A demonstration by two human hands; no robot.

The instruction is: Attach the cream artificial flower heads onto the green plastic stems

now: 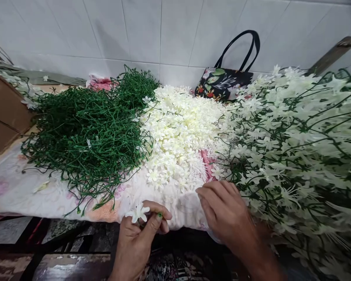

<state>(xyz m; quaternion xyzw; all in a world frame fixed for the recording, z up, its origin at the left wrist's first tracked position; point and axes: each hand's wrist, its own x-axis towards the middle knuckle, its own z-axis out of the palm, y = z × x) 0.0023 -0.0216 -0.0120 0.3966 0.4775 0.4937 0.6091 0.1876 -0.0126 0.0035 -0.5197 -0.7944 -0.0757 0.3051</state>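
Note:
At the front edge of the cloth, my left hand (140,234) is closed in a pinch around a green stem. A white artificial flower (138,213) on it sticks out beside the index finger, and a green stem tip shows at the thumb. My right hand (222,212) hovers palm down over the cloth, its fingers curled and pressed together; whatever may be between them is hidden. Just beyond it lie the loose white blossoms (175,136) in a heap, with thin white stamens (199,169) at the heap's front right. Left of that is a tangled pile of green plastic stems (90,132).
Finished-looking white flowers on stems (304,148) are heaped high at the right, close to my right forearm. A black floral handbag (222,84) stands against the tiled wall (178,35). A cardboard box (6,113) is at the left. The patterned cloth (26,195) covers the work surface.

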